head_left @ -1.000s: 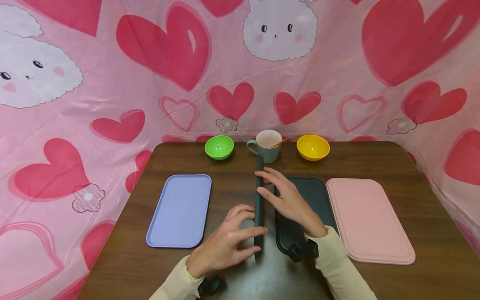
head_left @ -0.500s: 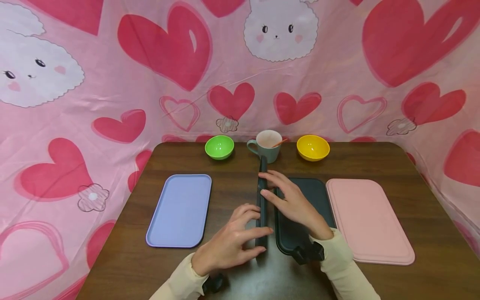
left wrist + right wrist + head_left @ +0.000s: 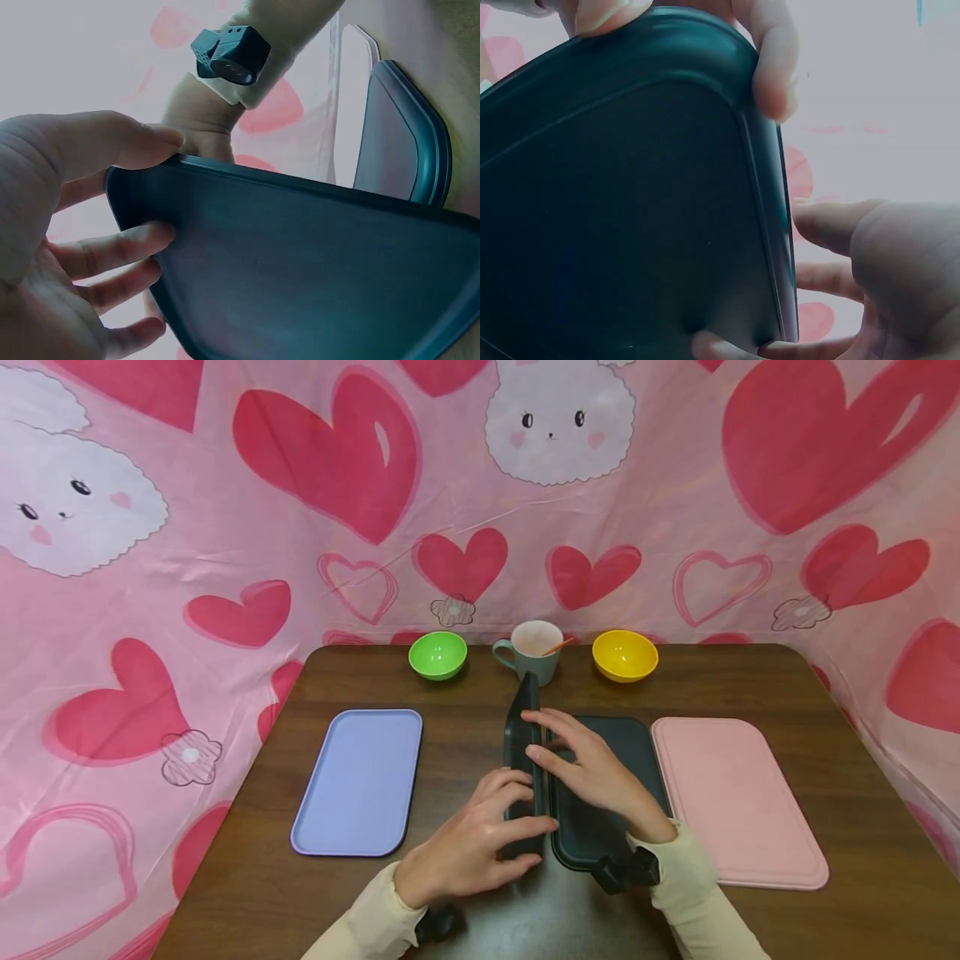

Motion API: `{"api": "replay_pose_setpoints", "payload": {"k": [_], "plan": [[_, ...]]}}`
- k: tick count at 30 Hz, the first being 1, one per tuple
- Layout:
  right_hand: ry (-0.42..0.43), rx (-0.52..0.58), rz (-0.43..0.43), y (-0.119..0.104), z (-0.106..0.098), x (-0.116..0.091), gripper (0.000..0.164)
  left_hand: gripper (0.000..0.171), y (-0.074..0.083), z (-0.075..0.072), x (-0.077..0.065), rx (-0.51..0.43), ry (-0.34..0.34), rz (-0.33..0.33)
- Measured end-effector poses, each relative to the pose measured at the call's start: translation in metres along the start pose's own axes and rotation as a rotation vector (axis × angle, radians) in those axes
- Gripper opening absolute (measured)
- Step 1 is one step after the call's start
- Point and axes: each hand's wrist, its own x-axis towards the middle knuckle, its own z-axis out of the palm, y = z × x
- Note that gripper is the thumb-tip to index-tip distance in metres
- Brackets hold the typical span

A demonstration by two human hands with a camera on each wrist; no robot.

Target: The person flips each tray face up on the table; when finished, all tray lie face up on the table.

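Observation:
A dark green-black tray (image 3: 523, 752) stands nearly on its long edge in the middle of the table, with its inner face turned left. My left hand (image 3: 483, 839) grips the near end; in the left wrist view its thumb lies on the top rim and its fingers (image 3: 127, 251) reach along the inside. On the upper edge farther back, my right hand (image 3: 585, 764) holds the tray with bent fingers. The right wrist view has the tray's underside (image 3: 630, 202) up close, with right-hand fingers around its edge. Just to the right, a second dark tray (image 3: 600, 802) lies flat, partly hidden by the right hand and wrist.
A lavender tray (image 3: 360, 785) lies at the left, and a pink rounded rectangular board or tray (image 3: 742, 802) at the right. Along the back stand a green bowl (image 3: 438, 656), a grey-green mug (image 3: 536, 664) with an orange stick in it, and a yellow bowl (image 3: 625, 656).
Both hands have moved slightly right with the held tray. It has tilted from almost edge-on, its top leaning right, so more of its left face shows. The other things stay put.

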Motion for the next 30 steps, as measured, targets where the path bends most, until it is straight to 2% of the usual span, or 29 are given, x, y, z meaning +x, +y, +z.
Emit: {"api": "replay_pose_setpoints", "payload": {"k": [6,14,23,30], "plan": [[-0.026,0.000,0.016,-0.003,-0.003,-0.001,0.054,0.036,-0.002,0.003,0.002,0.005,-0.012,0.021],[-0.054,-0.006,0.111,-0.004,-0.006,-0.003,0.059,0.035,-0.001,0.005,0.009,0.043,-0.044,0.049],[-0.023,-0.010,0.179,-0.004,-0.005,-0.004,0.052,0.038,0.004,0.008,0.012,0.002,-0.152,-0.028],[0.011,0.006,0.222,0.000,-0.003,-0.004,0.049,0.037,0.005,0.011,0.012,0.010,-0.178,-0.028]]}}
